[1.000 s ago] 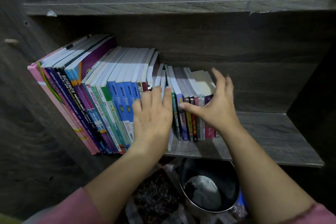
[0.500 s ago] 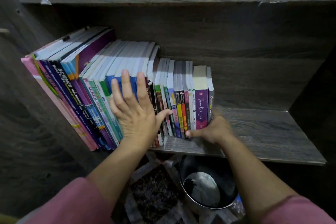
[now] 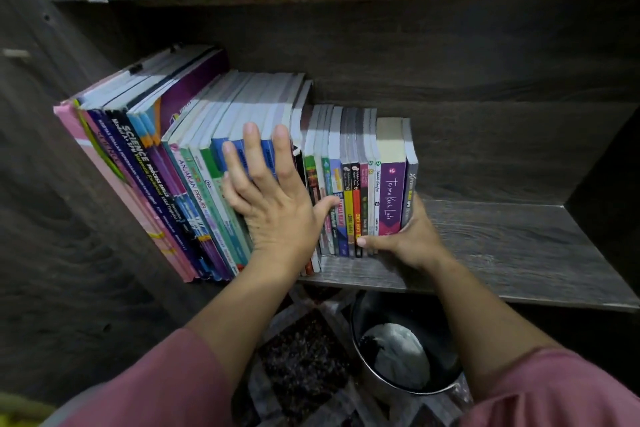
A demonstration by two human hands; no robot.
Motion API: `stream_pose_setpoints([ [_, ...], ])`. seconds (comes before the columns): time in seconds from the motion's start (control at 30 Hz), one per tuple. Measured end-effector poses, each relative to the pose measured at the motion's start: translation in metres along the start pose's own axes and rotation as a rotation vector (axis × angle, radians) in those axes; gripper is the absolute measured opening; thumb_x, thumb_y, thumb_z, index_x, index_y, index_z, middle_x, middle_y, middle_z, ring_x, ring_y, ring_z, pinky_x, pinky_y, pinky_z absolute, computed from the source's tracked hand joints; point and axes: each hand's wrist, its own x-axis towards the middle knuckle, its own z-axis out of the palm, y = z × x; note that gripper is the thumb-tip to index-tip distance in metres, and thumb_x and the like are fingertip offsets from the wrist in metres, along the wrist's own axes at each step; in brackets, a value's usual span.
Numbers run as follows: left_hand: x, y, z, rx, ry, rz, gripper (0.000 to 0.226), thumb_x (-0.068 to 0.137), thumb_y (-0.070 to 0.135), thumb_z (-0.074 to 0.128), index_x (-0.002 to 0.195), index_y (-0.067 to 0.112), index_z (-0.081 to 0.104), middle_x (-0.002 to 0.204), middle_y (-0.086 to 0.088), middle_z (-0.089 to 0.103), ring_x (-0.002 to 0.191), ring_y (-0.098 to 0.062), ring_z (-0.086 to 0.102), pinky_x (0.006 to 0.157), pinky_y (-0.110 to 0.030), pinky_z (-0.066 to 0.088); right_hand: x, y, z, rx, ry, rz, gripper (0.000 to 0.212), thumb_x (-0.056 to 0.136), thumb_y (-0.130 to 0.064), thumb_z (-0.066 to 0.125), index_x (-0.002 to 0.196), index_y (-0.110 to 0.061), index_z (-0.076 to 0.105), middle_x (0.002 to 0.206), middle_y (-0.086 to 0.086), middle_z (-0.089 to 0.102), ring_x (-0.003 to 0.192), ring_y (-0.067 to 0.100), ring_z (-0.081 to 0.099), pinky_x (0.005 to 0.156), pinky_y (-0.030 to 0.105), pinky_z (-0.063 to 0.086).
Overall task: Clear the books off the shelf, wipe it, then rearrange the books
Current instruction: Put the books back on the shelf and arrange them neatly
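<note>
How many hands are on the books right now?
2. The left hand lies flat on the blue books mid-row; the right hand grips the small books at the row's right end, thumb across their lower spines, down by the shelf.

On the navy spine (image 3: 138, 163) near the left I read "SCIENCE PROCESS SKILLS" in white, with a smaller line starting "Modul A+ SPM" alongside. A teal spine (image 3: 192, 180) further right says "ANJAKAN PRIMA". The purple spine (image 3: 391, 191) carries "Terima Kasih Luka" in white script. The grey spine (image 3: 411, 191) at the row's right end shows "SPM"; my right hand (image 3: 408, 239) grips its foot. The thin spines between have print too fine to read.
</note>
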Motion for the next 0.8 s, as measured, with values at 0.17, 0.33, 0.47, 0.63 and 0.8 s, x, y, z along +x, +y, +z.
stream_pose_setpoints([
  [0.17, 0.000, 0.001, 0.002, -0.028, -0.011, 0.015, 0.141, 0.053, 0.066, 0.083, 0.145, 0.013, -0.010, 0.150, -0.017, 0.000, 0.138, -0.045, 0.002, 0.109, -0.062, 0.010, 0.001, -0.012, -0.020, -0.021, -0.109, -0.004, 0.126, 0.052, -0.008, 0.093, 0.150, -0.022, 0.016, 0.122, -0.005, 0.057, 0.101, 0.006, 0.057, 0.084, 0.018, 0.047],
  [0.33, -0.002, -0.005, 0.002, -0.045, 0.003, 0.072, 0.147, 0.057, 0.071, 0.076, 0.148, 0.019, -0.027, 0.152, -0.018, -0.002, 0.139, -0.047, -0.001, 0.111, -0.057, -0.001, 0.007, -0.021, -0.036, -0.093, -0.237, 0.081, 0.141, 0.044, -0.022, 0.097, 0.153, -0.029, 0.007, 0.140, 0.005, 0.050, 0.115, 0.014, 0.055, 0.094, 0.028, 0.049],
  [0.47, -0.005, -0.014, 0.011, -0.091, 0.046, 0.137, 0.126, 0.078, 0.079, 0.052, 0.145, 0.012, -0.031, 0.155, -0.014, -0.029, 0.142, -0.036, -0.027, 0.116, -0.051, -0.013, 0.011, -0.016, -0.039, -0.118, -0.287, 0.130, 0.166, 0.026, -0.045, 0.098, 0.152, -0.037, -0.008, 0.156, 0.008, 0.029, 0.140, 0.026, 0.033, 0.115, 0.054, 0.027],
  [0.63, -0.008, -0.037, 0.033, -0.057, 0.165, 0.291, 0.107, 0.089, 0.064, 0.043, 0.147, 0.006, -0.025, 0.153, -0.012, -0.034, 0.144, -0.029, -0.025, 0.117, -0.048, -0.011, 0.019, 0.008, -0.022, -0.129, -0.271, 0.050, 0.151, 0.031, -0.040, 0.101, 0.148, -0.043, 0.005, 0.137, -0.002, 0.055, 0.125, 0.018, 0.054, 0.109, 0.057, 0.036],
  [0.8, -0.007, -0.036, 0.046, -0.089, 0.224, 0.330, 0.101, 0.085, 0.058, 0.038, 0.148, 0.006, -0.021, 0.156, -0.011, -0.029, 0.145, -0.028, -0.020, 0.118, -0.046, -0.010, 0.014, -0.009, -0.018, -0.117, -0.237, 0.033, 0.123, 0.043, -0.030, 0.097, 0.142, -0.037, 0.024, 0.116, -0.009, 0.065, 0.108, 0.007, 0.060, 0.106, 0.047, 0.038],
])
